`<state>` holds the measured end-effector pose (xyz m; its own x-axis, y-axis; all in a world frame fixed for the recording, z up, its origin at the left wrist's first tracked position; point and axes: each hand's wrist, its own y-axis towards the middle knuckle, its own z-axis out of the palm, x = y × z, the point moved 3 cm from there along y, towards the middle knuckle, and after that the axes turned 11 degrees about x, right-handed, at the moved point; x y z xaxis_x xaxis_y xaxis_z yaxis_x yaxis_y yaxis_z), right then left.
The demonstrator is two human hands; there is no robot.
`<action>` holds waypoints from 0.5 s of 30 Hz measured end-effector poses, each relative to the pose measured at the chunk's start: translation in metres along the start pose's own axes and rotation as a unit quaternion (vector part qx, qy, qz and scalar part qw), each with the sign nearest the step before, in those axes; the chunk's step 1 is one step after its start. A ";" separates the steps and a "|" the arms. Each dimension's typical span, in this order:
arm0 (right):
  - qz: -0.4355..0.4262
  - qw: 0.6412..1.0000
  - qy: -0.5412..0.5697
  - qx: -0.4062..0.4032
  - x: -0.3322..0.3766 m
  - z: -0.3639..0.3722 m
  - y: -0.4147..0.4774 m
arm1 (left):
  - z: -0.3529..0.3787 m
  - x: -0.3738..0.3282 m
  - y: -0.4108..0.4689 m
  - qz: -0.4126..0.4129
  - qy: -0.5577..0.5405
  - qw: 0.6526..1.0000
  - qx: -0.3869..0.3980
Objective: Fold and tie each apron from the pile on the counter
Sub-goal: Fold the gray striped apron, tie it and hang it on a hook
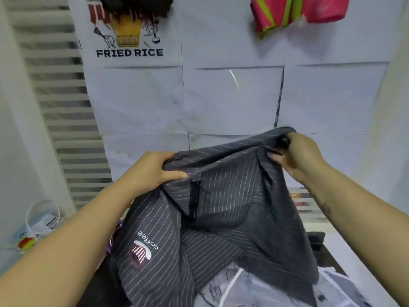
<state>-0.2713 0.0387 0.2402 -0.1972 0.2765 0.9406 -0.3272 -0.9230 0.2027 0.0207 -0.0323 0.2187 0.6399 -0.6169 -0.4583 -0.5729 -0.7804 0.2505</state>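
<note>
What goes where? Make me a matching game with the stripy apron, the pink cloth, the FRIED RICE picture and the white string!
Things
1. striped apron
2. pink cloth
3. FRIED RICE picture
4. white string

Places
A. up high, top left
B. gripped by the left hand and the right hand
C. at the bottom, lying on the pale cloth
D. hanging up high, top right

Pairs: 1-B, 2-D, 3-A, 4-C
</note>
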 end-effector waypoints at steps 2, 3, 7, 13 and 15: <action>-0.144 0.956 -0.255 -0.036 0.035 0.006 -0.005 | -0.009 -0.002 0.000 -0.005 0.047 0.999 0.003; -0.196 0.919 -0.339 -0.034 0.047 0.006 -0.006 | -0.013 -0.002 0.000 -0.009 0.056 0.998 0.008; -0.304 0.728 -0.614 0.019 0.080 0.000 0.002 | -0.037 -0.001 -0.002 -0.013 0.051 0.998 -0.026; -0.073 0.512 -0.854 0.051 0.057 -0.001 0.006 | -0.063 -0.022 0.009 0.000 0.084 0.993 -0.082; 0.043 0.538 -0.832 0.131 0.039 0.009 -0.004 | -0.064 -0.040 0.013 0.016 0.118 0.989 -0.088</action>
<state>-0.2696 0.0504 0.2788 0.9694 -0.1923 -0.1522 -0.1997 -0.9792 -0.0347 0.0203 -0.0246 0.2952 0.7361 -0.6322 -0.2417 -0.5100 -0.7529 0.4160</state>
